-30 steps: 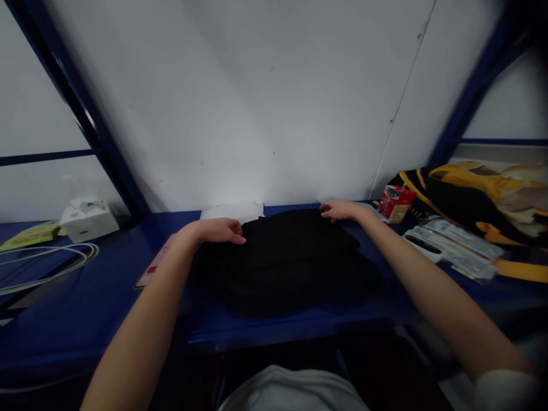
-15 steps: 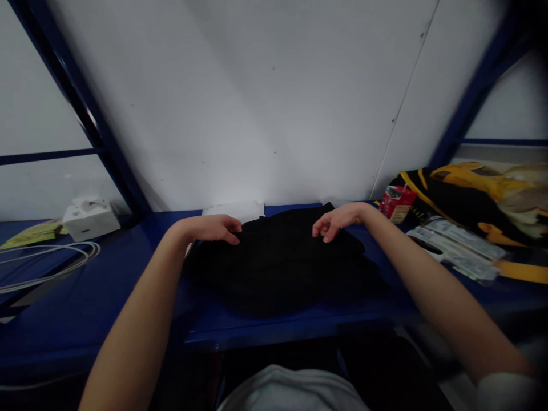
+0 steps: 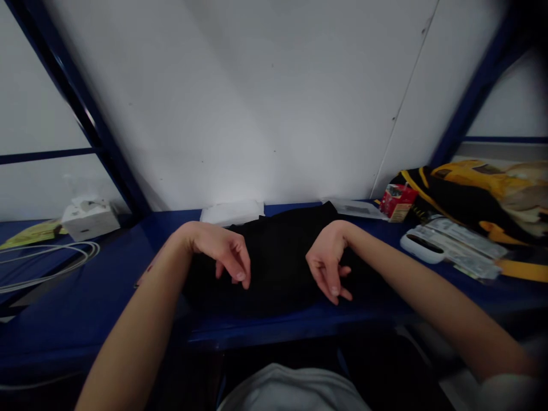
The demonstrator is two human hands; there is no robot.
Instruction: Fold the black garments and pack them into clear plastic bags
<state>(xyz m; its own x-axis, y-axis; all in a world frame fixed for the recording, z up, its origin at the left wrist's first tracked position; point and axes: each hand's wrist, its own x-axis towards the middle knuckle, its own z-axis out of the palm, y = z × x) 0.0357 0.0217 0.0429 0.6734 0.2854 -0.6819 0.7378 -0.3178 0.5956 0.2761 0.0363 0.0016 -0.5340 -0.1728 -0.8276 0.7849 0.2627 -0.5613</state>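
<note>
A dark black cloth item, perhaps a garment (image 3: 278, 245), lies in a loose heap on the blue bench in front of me. My left hand (image 3: 225, 254) is over its left part, wrist bent and fingers hanging down, with the thumb and index tips near each other. Over the right part, my right hand (image 3: 329, 262) points its loosely parted fingers down toward the near edge of the cloth. Nothing shows in either hand. Whether the fingertips touch the dark fabric is hard to tell.
Behind the cloth lies a white flat packet (image 3: 233, 212). To the right are a red box (image 3: 398, 201), a light oval-rimmed object (image 3: 422, 248), plastic-wrapped packs (image 3: 466, 242) and a black-yellow bag (image 3: 471, 194). On the left are a white box (image 3: 91, 218) and a coiled white cable (image 3: 81, 251).
Both hands have come nearer to me, from the cloth's far part to its near part, and their fingers now point down. The right hand no longer covers the oval-rimmed object's surroundings.
</note>
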